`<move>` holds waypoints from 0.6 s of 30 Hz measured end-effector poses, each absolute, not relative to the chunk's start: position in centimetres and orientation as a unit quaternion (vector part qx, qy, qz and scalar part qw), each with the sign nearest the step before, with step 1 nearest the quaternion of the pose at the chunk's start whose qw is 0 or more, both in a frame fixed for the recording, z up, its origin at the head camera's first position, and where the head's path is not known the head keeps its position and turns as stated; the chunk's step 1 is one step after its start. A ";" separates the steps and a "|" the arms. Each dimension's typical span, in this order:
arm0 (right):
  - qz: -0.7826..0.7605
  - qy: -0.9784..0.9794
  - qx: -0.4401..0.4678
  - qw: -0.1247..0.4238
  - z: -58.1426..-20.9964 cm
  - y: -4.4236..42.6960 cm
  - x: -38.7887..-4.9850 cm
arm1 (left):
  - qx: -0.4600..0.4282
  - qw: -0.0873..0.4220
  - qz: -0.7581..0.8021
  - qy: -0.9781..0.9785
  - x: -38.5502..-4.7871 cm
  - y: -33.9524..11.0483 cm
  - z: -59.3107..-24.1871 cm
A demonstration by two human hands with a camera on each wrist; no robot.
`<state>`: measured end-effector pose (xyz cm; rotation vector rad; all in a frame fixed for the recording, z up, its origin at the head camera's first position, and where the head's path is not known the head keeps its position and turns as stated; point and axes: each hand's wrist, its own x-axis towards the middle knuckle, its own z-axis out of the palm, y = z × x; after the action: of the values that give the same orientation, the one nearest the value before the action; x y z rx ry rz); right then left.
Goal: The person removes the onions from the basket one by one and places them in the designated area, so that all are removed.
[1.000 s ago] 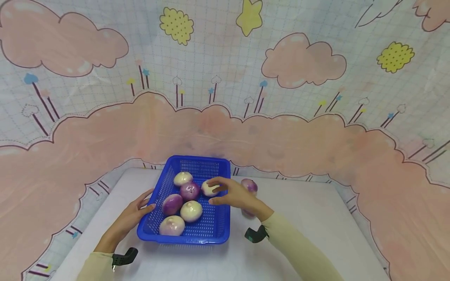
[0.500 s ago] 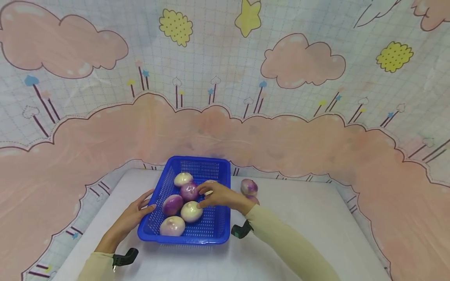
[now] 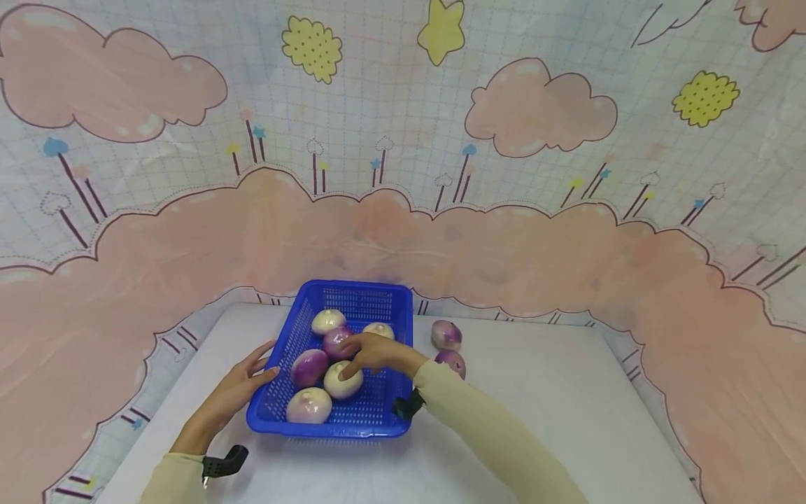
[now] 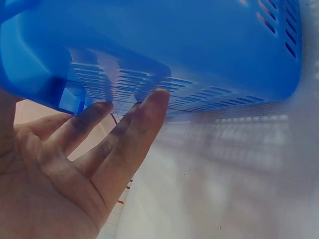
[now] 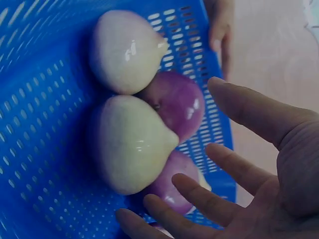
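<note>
A blue plastic basket holds several onions, some pale and some purple. My left hand lies against the basket's left side, its thumb at the rim; in the left wrist view its straight fingers touch the slotted outer wall. Over the basket, my right hand reaches in from the right with nothing in its grasp. Its fingers are spread above a pale onion and a purple onion, as the right wrist view shows; contact cannot be made out.
Just right of the basket, two purple-and-white onions lie on the white table. A cloth with printed clouds hangs behind the table and around its sides.
My right hand has moved left and slightly down, from the pale onion at the basket's right to the middle onions. My left hand and the basket stay where they were.
</note>
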<state>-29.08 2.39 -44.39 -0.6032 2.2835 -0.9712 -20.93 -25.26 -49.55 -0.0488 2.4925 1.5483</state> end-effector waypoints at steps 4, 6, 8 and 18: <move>-0.355 0.856 -0.220 0.306 -45.1 2.0 -29.3 | -0.017 0.103 0.526 0.844 -20.8 -25.3 -49.5; -0.348 0.858 -0.220 0.306 -45.5 1.7 -29.3 | -0.016 0.104 0.526 0.844 -20.8 -25.3 -49.6; -0.343 0.861 -0.223 0.302 -45.8 1.5 -29.3 | -0.018 0.105 0.527 0.843 -20.8 -25.4 -49.6; -0.336 0.862 -0.230 0.301 -46.8 0.5 -29.3 | -0.018 0.105 0.531 0.841 -20.7 -25.4 -49.7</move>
<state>-29.30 0.51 -46.82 -0.6105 2.2878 -0.8925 -20.74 -25.36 -49.73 -0.0535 2.4776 1.5651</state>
